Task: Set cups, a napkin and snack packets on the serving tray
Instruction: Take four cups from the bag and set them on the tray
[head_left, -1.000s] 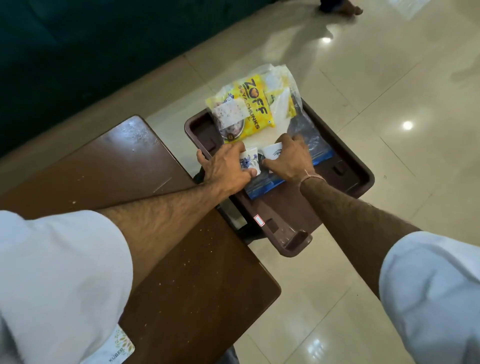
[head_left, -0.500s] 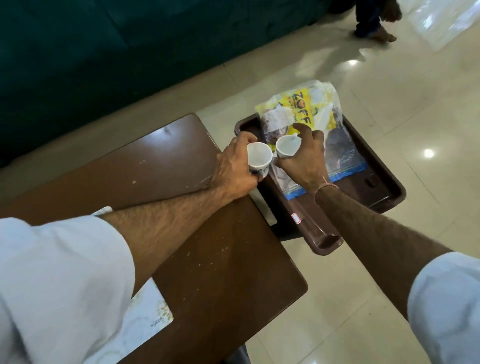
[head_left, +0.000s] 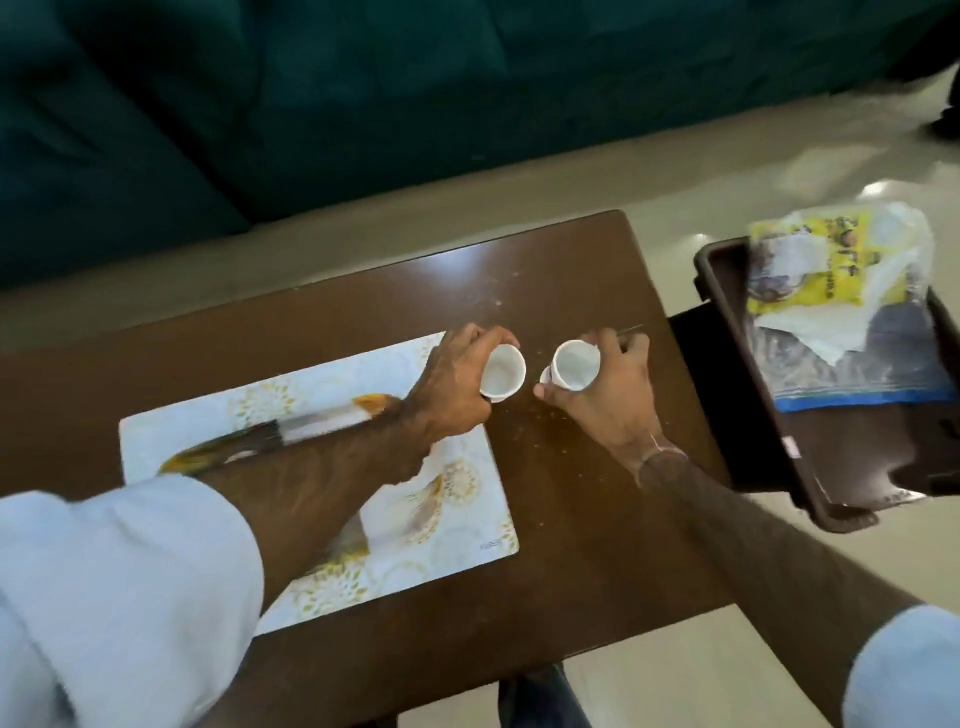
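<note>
You have carried both cups off the serving tray (head_left: 810, 483) to over the table (head_left: 571, 519). Your left hand (head_left: 447, 389) wraps 1 cup (head_left: 501, 371), your right hand (head_left: 608, 400) the other cup (head_left: 574, 365). The packets (head_left: 831, 275) and napkin (head_left: 815, 332) lie on the tray; the cups must return.

2 cups (head_left: 502, 372) (head_left: 575, 365), 1 tray (head_left: 769, 415), 2 pkts (head_left: 810, 270) (head_left: 852, 384).

White cups (head_left: 503, 371); brown table (head_left: 571, 499); white-gold floral placemat (head_left: 457, 499); yellow packet (head_left: 810, 270); dark brown tray (head_left: 753, 395).
</note>
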